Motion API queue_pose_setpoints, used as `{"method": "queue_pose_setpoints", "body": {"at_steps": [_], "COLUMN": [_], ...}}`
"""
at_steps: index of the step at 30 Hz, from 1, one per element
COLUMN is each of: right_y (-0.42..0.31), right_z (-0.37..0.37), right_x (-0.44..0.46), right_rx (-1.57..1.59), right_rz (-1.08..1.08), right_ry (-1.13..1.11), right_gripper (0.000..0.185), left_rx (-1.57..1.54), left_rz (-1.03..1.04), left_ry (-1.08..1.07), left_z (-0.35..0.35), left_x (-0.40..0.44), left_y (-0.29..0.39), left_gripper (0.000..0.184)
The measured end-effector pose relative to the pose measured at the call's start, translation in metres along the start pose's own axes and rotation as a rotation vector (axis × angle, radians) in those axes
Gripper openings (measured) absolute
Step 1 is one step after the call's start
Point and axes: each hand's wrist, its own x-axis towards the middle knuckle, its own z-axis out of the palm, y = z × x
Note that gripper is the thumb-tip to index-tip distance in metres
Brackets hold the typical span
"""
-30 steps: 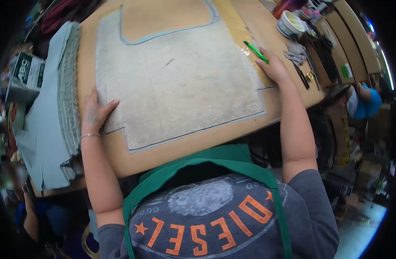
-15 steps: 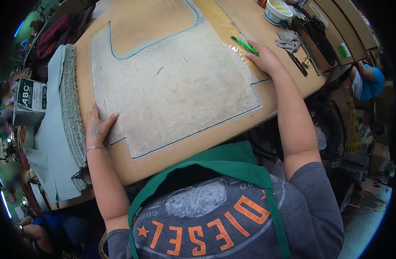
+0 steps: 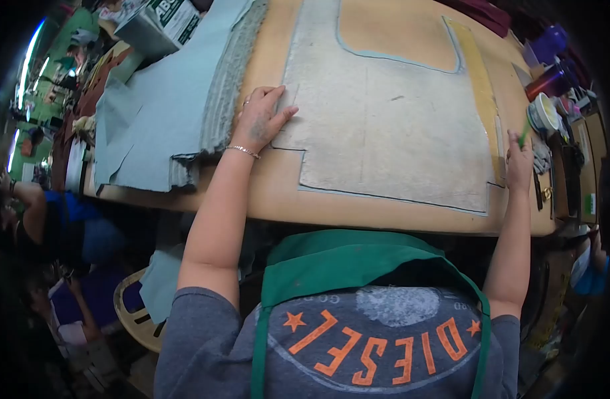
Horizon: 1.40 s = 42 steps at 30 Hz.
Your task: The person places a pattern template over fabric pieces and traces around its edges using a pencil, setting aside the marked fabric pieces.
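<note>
A large greyish pattern board (image 3: pixel 398 126), with a wide cut-out at its far side and yellow tape (image 3: pixel 481 86) along its right edge, lies on the table. Light-blue material shows as a thin border around it, beside dark drawn lines. My left hand (image 3: pixel 257 125) rests on the board's left edge, thumb and fingers spread. Just past the right edge, my right hand (image 3: pixel 519 166) is closed around a green pen (image 3: pixel 523 137), which points away from me. To the left sits a thick stack of light-blue fabric (image 3: pixel 158 113) with ragged layered edges.
A white cup (image 3: pixel 543 114), a crumpled grey cloth (image 3: pixel 542 158) and a dark bottle (image 3: pixel 551 78) stand at the right. Behind the stack is an ABC-labelled box (image 3: pixel 160 30). A beige chair (image 3: pixel 133 312) is at lower left, with other people beyond.
The view has turned left, so board and stack appear farther right. My right hand, with the pen, has moved off the board's right edge. My left hand stays on the left edge.
</note>
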Motion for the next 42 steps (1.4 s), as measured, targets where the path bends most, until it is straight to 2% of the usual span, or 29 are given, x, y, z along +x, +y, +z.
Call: {"method": "queue_pose_setpoints", "body": {"at_steps": [1, 2, 5, 6, 7, 9, 11, 12, 15, 19, 22, 28, 34, 37, 41, 42], "right_y": [-0.007, -0.036, -0.084, -0.087, -0.094, -0.11, -0.117, -0.113, -0.115, -0.124, -0.128, -0.125, -0.125, -0.136, -0.132, -0.13], "right_z": [0.006, 0.043, 0.131, 0.154, 0.179, 0.224, 0.261, 0.273, 0.285, 0.287, 0.287, 0.29, 0.283, 0.286, 0.28, 0.281], "right_x": [-0.005, -0.025, -0.076, -0.084, -0.095, -0.112, -0.127, -0.129, -0.133, -0.135, -0.134, -0.135, -0.148, -0.134, -0.152, -0.149], "right_rx": [0.25, 0.262, 0.1, 0.106, 0.015, 0.316, 0.481, 0.435, 0.1, -0.013, -0.059, -0.11, -0.179, -0.19, -0.168, -0.169], "right_rz": [0.077, -0.024, -0.05, 0.06, -0.059, 0.113, 0.17, 0.089, -0.111, -0.207, -0.192, -0.295, -0.457, -0.233, -0.401, -0.457], "right_ry": [0.038, 0.075, -0.232, -0.45, -0.552, -0.787, -0.818, -0.838, -0.788, -0.691, -0.705, -0.672, -0.803, -0.74, -0.961, -0.929], "right_gripper": [0.028, 0.027, 0.038, 0.042, 0.039, 0.025, 0.016, 0.012, 0.014, 0.016, 0.016, 0.019, 0.019, 0.019, 0.02, 0.02], "left_rx": [-0.077, -0.063, 0.031, 0.044, 0.058, 0.116, 0.198, 0.19, 0.261, 0.264, 0.251, 0.25, 0.246, 0.253, 0.25, 0.254], "left_rz": [-0.019, -0.004, 0.027, 0.012, -0.003, 0.028, 0.12, 0.084, -0.006, -0.055, -0.052, -0.036, -0.043, -0.051, -0.022, -0.024], "left_ry": [-0.033, -0.068, -0.172, -0.226, -0.28, -0.357, -0.4, -0.49, -0.567, -0.565, -0.563, -0.528, -0.552, -0.567, -0.536, -0.531], "left_z": [0.0, -0.008, -0.017, -0.022, -0.027, -0.033, -0.033, -0.033, -0.034, -0.035, -0.033, -0.028, -0.03, -0.031, -0.027, -0.027], "left_x": [-0.001, -0.001, 0.001, 0.003, 0.006, 0.01, 0.013, 0.016, 0.017, 0.016, 0.017, 0.015, 0.017, 0.018, 0.017, 0.016], "left_y": [-0.006, -0.004, 0.0, 0.004, 0.01, 0.017, 0.022, 0.026, 0.039, 0.044, 0.043, 0.038, 0.04, 0.041, 0.036, 0.037], "left_gripper": [0.059, 0.061, 0.07, 0.074, 0.078, 0.086, 0.094, 0.099, 0.097, 0.093, 0.092, 0.091, 0.091, 0.092, 0.092, 0.092]}}
